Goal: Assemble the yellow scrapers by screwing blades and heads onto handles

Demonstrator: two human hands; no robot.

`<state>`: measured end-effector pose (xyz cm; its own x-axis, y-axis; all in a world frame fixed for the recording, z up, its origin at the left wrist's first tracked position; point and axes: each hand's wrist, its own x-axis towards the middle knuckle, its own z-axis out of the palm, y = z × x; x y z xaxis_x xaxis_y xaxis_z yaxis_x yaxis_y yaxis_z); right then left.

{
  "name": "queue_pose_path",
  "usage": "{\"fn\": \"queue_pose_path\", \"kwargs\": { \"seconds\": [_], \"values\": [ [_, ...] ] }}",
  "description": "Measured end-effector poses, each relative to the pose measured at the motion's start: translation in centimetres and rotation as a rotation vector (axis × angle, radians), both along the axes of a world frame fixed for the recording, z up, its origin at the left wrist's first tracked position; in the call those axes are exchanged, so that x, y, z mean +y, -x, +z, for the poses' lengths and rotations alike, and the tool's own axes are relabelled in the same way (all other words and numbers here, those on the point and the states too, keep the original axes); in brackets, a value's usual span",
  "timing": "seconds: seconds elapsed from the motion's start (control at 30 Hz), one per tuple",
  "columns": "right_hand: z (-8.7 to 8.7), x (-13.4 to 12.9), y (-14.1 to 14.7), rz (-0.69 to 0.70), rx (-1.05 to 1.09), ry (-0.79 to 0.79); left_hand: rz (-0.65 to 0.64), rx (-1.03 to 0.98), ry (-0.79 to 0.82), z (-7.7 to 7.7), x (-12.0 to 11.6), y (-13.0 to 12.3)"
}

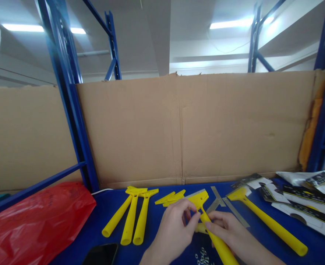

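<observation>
Near the bottom centre, a yellow scraper (220, 247) with a wide head and a metal blade is held at a slant. My right hand (230, 230) is wrapped round its handle. My left hand (176, 226) is pinched beside the scraper's neck, just below the head; what its fingertips hold, if anything, is too small to tell. Several yellow blade covers (176, 197) lie behind my left hand. Loose metal blades (236, 212) rest behind my right hand. Another yellow scraper (275, 224) lies to the right.
Several yellow handles (129, 221) lie left of my hands on the blue surface (96, 221). A red bag (41, 221) and a black phone (101, 254) are at the left. Packaging cards (308, 217) pile at the right. A cardboard wall (140, 129) stands behind.
</observation>
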<state>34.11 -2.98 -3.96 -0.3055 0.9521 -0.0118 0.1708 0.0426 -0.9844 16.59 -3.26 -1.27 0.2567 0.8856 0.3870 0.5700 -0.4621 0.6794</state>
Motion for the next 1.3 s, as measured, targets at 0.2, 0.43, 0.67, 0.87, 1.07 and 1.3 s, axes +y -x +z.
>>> {"fn": "queue_pose_path", "kwargs": {
  "seconds": [0.2,0.43,0.67,0.87,1.07,1.3],
  "values": [
    [0.2,-0.2,0.0,-0.004,0.021,0.024,-0.176,0.229,0.235,-0.3,-0.5,0.6],
    [0.4,-0.3,0.1,-0.018,0.016,0.027,-0.228,0.322,0.452,-1.5,-0.1,1.3],
    [0.5,-0.3,0.2,-0.032,-0.016,0.053,-0.15,0.339,0.52,-1.2,0.2,1.1],
    [-0.2,0.0,-0.1,-0.001,0.021,0.043,-0.119,0.137,0.408,-0.7,0.6,1.4],
    [-0.1,0.0,-0.1,0.0,-0.001,0.054,0.026,-0.16,0.136,0.1,1.6,1.4],
    [0.2,-0.3,0.1,0.008,0.021,0.053,0.14,-0.065,-0.11,-1.0,2.3,1.8]
  ]
}}
